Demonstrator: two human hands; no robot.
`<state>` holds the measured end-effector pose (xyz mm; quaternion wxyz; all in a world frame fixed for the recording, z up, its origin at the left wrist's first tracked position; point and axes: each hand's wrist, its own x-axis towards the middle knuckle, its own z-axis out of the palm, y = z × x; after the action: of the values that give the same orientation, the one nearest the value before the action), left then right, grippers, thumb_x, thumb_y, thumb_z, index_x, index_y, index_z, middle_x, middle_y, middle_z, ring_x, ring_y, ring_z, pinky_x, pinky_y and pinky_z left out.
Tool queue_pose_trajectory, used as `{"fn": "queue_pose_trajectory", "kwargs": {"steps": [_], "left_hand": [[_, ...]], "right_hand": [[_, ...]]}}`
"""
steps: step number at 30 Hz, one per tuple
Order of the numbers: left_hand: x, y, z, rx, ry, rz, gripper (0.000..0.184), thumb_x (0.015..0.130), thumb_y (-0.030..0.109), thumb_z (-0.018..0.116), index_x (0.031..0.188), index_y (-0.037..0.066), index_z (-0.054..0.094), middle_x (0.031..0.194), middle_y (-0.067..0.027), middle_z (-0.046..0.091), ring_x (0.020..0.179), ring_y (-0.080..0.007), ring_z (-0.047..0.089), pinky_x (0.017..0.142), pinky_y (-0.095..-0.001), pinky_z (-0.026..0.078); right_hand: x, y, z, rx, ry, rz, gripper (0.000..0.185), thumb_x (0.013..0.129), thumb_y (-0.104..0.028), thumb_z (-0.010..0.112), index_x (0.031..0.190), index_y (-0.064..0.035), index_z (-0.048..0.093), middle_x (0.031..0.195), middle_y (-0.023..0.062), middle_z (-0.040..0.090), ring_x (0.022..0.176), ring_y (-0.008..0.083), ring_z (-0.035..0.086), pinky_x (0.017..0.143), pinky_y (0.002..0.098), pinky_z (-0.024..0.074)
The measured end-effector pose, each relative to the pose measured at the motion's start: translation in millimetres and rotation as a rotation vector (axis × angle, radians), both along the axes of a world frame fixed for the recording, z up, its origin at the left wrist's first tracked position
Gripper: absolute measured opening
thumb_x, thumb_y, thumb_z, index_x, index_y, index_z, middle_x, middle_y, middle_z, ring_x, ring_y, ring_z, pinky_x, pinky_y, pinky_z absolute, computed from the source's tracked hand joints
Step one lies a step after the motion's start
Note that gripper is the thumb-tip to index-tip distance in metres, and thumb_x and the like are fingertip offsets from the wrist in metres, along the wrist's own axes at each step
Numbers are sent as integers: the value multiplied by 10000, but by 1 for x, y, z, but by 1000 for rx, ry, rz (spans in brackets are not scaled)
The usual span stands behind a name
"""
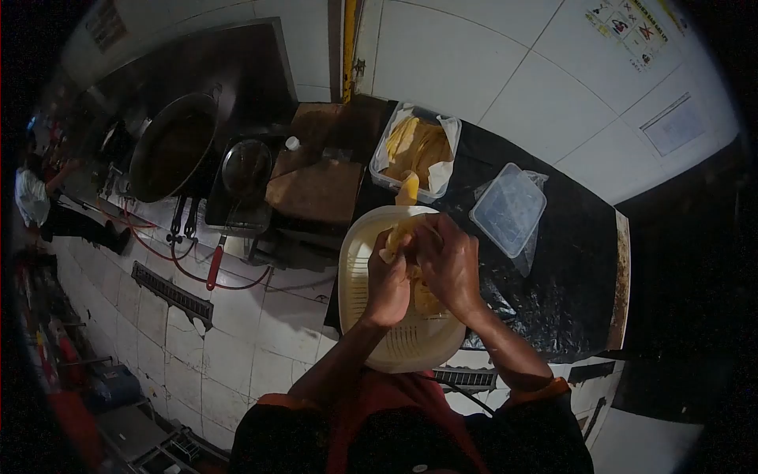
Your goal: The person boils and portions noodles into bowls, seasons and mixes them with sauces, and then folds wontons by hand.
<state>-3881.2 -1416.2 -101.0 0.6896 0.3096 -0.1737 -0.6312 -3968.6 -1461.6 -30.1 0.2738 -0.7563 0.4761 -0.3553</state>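
Note:
Above a cream slotted basket (351, 253), my two hands come together. My left hand (384, 286) is closed around a pale yellow slice (397, 235), which looks like fried plantain. My right hand (448, 257) is closed at the same slice, its fingertips partly hidden behind the knuckles. More yellow slices (426, 300) lie in the basket under my hands. Another slice (408, 189) rests at the basket's far rim, beside a clear plastic tub (433, 193). Long yellow strips (404, 138) fill that paper-lined tub.
A translucent lid (509, 209) lies on the black-covered counter (576, 276) to the right. Leftward are a brown board (316, 189), a dark fryer tray (245, 178), a red-handled tool (215, 265) and a large wok (174, 150). A person (35, 197) is at far left.

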Motion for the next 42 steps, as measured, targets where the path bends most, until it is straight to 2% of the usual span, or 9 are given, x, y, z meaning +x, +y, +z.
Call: {"fn": "queue_pose_trajectory", "kwargs": {"steps": [6,10,15,25,28,29,36,39,42], "left_hand": [[-10,5,-3,301,131,86,465,958,326,424,1345,101,298,1281,-53,435,1203,-183,423,1011,-358,358],[-3,-6,13,207,162,90,421,958,326,419,1304,87,384,1265,-61,451,1186,-179,437,999,-343,367],[-2,-11,24,320,172,-78,379,940,311,471,1217,53,477,1177,-57,503,1104,-152,492,948,-308,406],[18,-26,21,481,141,6,300,922,240,498,1138,34,523,1066,-59,573,968,-148,570,817,-282,480],[36,-22,-6,206,55,88,325,915,202,489,1176,8,493,1067,-92,583,941,-164,586,834,-300,486],[41,-18,-3,201,59,93,325,915,202,489,1176,8,493,1067,-92,583,941,-164,586,834,-300,486],[68,17,34,282,-206,17,489,933,322,358,1262,-37,402,1192,-155,553,1004,-212,584,856,-329,481],[71,26,30,115,-433,24,488,939,322,329,1258,-40,404,1188,-153,557,1003,-209,584,849,-326,482],[71,22,35,196,-321,23,488,940,323,325,1258,-40,405,1198,-150,553,1005,-207,584,845,-323,483]], "right_hand": [[0,6,-13,-163,208,10,116,821,-117,591,869,-12,574,705,142,604,601,337,620,524,409,488],[0,12,-16,-275,345,102,158,780,-104,605,903,-9,576,777,122,568,670,321,607,544,398,484],[-3,13,-15,-289,658,213,306,674,-26,589,972,37,572,946,160,480,878,293,521,717,368,486],[-13,25,-13,-307,366,350,282,684,11,622,964,19,595,931,144,545,828,303,561,701,390,488],[-26,-23,6,-56,113,429,252,704,31,601,952,-6,617,903,144,607,788,303,597,686,391,495],[-25,-55,1,-302,290,404,401,681,8,583,1077,-54,602,881,129,643,797,303,622,685,366,520],[3,-164,-63,-653,875,727,274,780,-230,618,999,-66,628,1071,58,556,1043,230,538,784,360,512],[4,-165,-62,-608,857,770,341,749,-223,657,1051,-76,603,1052,75,569,958,253,577,829,364,484],[-2,-169,-61,-478,685,722,294,789,-262,622,1010,-70,619,1095,51,559,1013,239,538,873,383,451]]}}
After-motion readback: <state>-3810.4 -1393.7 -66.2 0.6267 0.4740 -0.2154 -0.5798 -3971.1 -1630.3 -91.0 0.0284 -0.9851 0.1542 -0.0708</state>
